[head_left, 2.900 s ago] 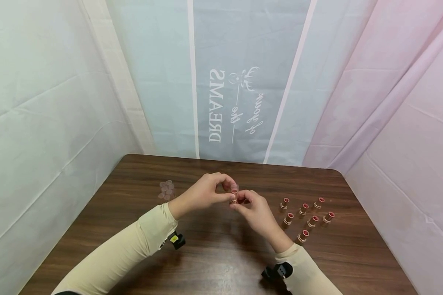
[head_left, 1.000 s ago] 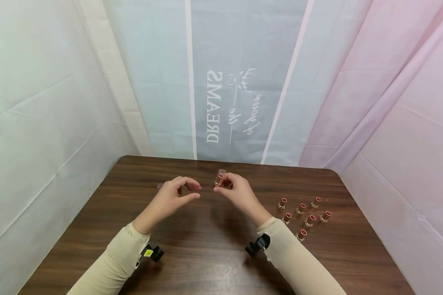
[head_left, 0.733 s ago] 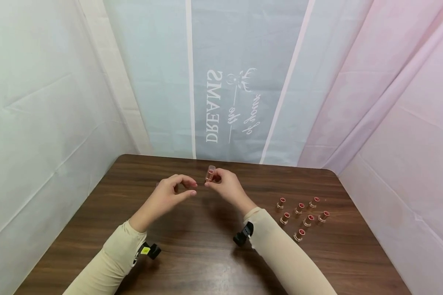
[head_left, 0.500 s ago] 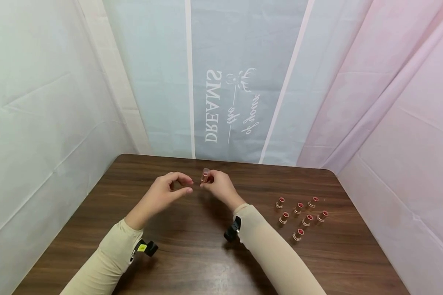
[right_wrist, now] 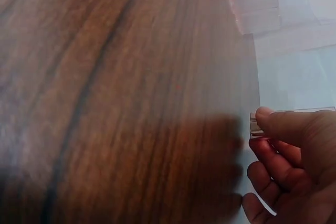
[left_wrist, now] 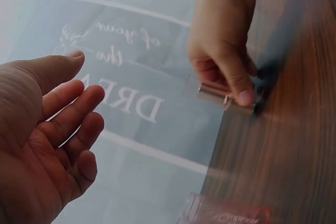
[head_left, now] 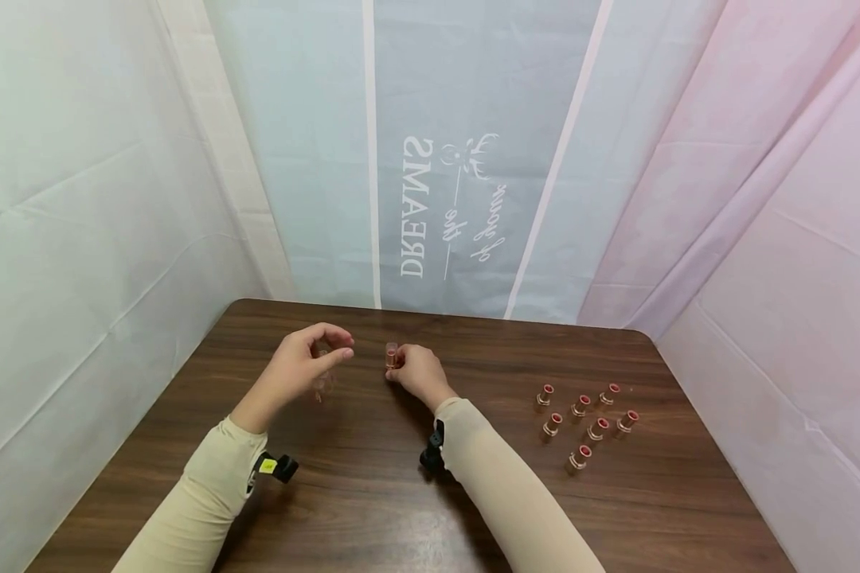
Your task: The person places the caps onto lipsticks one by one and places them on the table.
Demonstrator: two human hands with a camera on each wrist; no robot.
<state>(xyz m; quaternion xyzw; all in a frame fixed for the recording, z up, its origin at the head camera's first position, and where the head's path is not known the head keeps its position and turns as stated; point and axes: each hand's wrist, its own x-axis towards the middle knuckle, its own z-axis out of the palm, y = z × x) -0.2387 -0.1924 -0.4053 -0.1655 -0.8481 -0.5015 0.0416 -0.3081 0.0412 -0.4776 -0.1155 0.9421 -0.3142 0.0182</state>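
My right hand (head_left: 420, 372) pinches a lipstick tube (head_left: 391, 360) low on its gold base; a clear cap covers its red tip. The tube is upright at or just above the tabletop; I cannot tell if it touches. In the right wrist view, the thumb and index finger of the right hand (right_wrist: 294, 153) grip the base's end. To the left, my left hand (head_left: 294, 366) hovers with loosely bent fingers and nothing in them. Clear caps (head_left: 324, 385) stand on the table beyond it, partly hidden. The left wrist view shows one clear cap (left_wrist: 226, 212) at its bottom edge.
Several uncapped gold lipstick tubes (head_left: 580, 460) with red tips stand upright on the right of the brown wooden table (head_left: 373, 493). A pale printed curtain (head_left: 444, 159) hangs behind the far edge, with white cloth walls on both sides.
First both hands held the lipstick and cap together. The left hand then let go and drew left; the right carried the capped lipstick leftward and, lately, down toward the table.
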